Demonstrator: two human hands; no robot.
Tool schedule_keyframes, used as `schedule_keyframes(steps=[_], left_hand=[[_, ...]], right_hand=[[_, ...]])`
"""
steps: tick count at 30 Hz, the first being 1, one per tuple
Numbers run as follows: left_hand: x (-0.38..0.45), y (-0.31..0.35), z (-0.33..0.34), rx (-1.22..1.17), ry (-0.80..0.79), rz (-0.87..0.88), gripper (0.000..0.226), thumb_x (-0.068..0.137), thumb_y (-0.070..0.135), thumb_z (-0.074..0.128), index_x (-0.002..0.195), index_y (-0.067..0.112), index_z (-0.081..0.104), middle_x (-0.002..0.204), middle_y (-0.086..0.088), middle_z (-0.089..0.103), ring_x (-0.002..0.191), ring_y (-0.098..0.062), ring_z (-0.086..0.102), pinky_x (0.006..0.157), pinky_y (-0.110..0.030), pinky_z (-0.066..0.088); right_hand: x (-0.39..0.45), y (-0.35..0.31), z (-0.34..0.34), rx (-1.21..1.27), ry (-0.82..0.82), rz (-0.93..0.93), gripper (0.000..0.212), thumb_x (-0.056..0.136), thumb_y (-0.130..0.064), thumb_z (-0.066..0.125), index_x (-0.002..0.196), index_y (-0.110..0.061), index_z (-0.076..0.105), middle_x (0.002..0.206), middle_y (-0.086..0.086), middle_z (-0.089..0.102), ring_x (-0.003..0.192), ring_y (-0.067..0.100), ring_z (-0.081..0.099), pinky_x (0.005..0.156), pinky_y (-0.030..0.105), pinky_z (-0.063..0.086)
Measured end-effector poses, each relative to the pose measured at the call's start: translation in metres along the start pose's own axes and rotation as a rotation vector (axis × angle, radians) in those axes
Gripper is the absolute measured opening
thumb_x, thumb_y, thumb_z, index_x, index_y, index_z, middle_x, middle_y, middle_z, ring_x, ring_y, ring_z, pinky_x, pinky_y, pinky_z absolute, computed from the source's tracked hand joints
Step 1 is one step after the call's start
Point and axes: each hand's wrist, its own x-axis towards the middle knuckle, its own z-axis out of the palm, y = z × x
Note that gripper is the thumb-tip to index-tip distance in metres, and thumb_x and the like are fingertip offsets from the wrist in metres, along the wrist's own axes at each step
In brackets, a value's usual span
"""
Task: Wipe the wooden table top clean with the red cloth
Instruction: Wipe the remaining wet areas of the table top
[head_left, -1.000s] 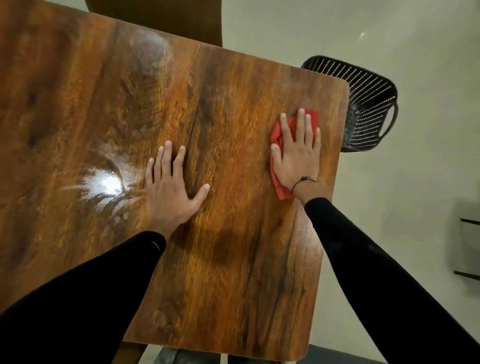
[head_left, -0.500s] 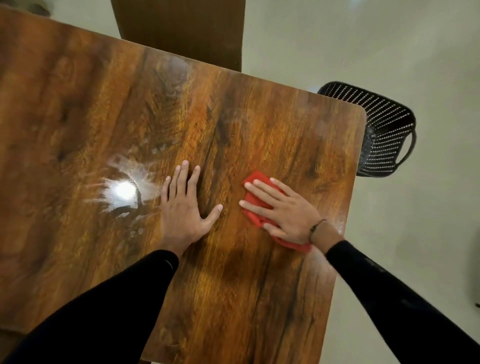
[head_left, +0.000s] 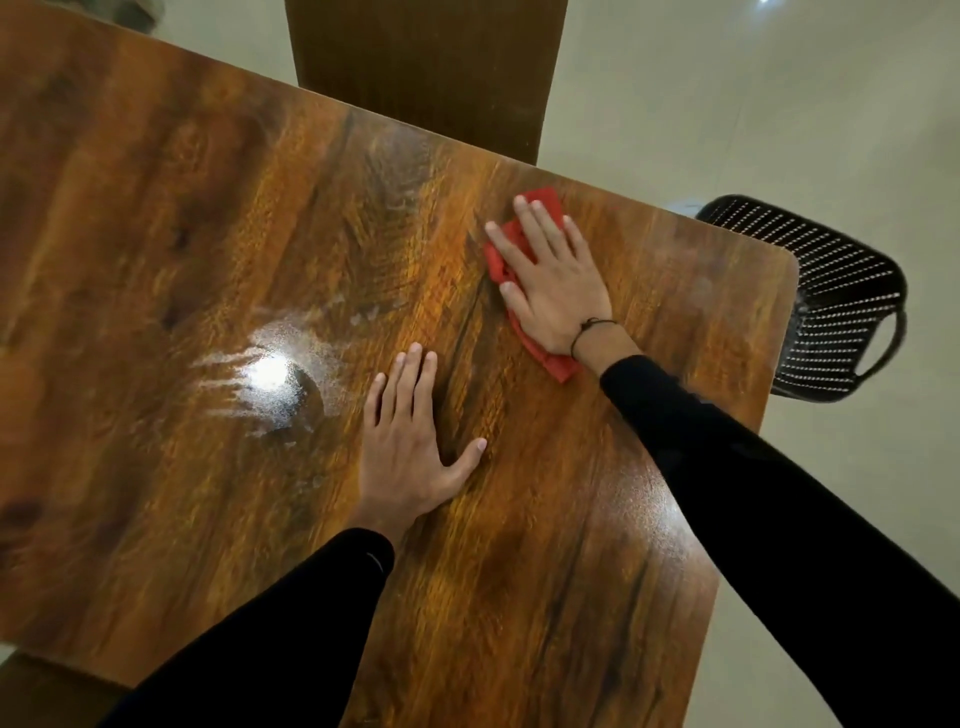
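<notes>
Pressing flat on the red cloth (head_left: 540, 358), the right hand (head_left: 553, 283) lies palm down with its fingers (head_left: 535, 223) spread and pointing toward the far edge of the worktop (head_left: 545, 545); it does not clutch the cloth but pins it against the wood under an open palm. The cloth peeks out beyond the fingertips, along the thumb side and below the wrist, where a thin dark band (head_left: 589, 332) circles the arm. The cloth sits in the far right part of the worktop, near the far edge and some way in from the right edge. The left hand (head_left: 410, 441) rests open and flat on the bare wood nearer the person, fingers together and thumb out to the right, apart from the cloth. Both arms wear black sleeves (head_left: 779, 519). Left of the left hand a bright glare (head_left: 270, 371) shines on the wood, ringed by pale streaky smears. A dark chair back (head_left: 426, 67) stands beyond the far edge, and a black perforated basket (head_left: 836, 301) sits on the pale floor (head_left: 753, 93) just off the right corner.
</notes>
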Motion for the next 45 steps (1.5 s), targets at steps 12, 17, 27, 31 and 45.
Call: schedule_keyframes(steps=[12,17,27,31,45], left_hand=[[0.001,-0.001,0.003,-0.024,-0.01,-0.007,0.117,0.093,0.082,0.053,0.177,0.011,0.015,0.186,-0.009,0.012,0.173,-0.026,0.012,0.138,-0.054,0.016],[0.002,0.0,0.0,-0.01,-0.043,-0.008,0.115,0.091,0.082,0.053,0.177,0.013,0.018,0.185,-0.011,0.013,0.172,-0.029,0.013,0.138,-0.056,0.016],[0.002,0.009,-0.014,-0.018,-0.066,-0.012,0.112,0.091,0.081,0.051,0.174,0.009,0.028,0.183,-0.014,0.022,0.169,-0.034,0.022,0.135,-0.06,0.023],[0.031,0.028,-0.021,-0.09,-0.046,-0.114,0.104,0.089,0.077,0.057,0.167,0.01,0.039,0.164,-0.02,0.044,0.151,-0.04,0.043,0.123,-0.062,0.036],[0.131,0.113,0.024,-0.093,0.028,-0.047,0.083,0.105,0.064,0.042,0.176,0.026,0.023,0.186,-0.008,0.013,0.173,-0.029,0.01,0.139,-0.057,0.006]], right_hand=[[-0.12,0.044,0.029,-0.059,-0.119,-0.561,0.077,0.113,-0.052,0.04,0.183,-0.034,0.012,0.191,0.01,-0.005,0.177,0.031,-0.001,0.142,0.057,0.003],[-0.065,0.093,0.012,-0.029,-0.014,-0.106,0.072,0.115,-0.054,0.034,0.182,-0.036,0.014,0.191,0.01,0.002,0.177,0.032,0.005,0.142,0.058,0.008],[-0.017,0.032,0.005,0.156,0.245,1.138,0.072,0.117,-0.048,0.031,0.182,-0.021,0.017,0.188,0.021,0.002,0.176,0.038,0.005,0.141,0.06,0.008],[-0.052,-0.002,0.015,0.157,0.233,1.129,0.071,0.118,-0.043,0.03,0.182,-0.019,0.013,0.188,0.022,0.002,0.176,0.039,0.005,0.142,0.059,0.006],[-0.018,0.077,0.008,0.049,0.14,0.392,0.066,0.118,-0.046,0.027,0.181,-0.028,0.022,0.19,0.013,0.008,0.177,0.032,0.007,0.143,0.055,0.009]])
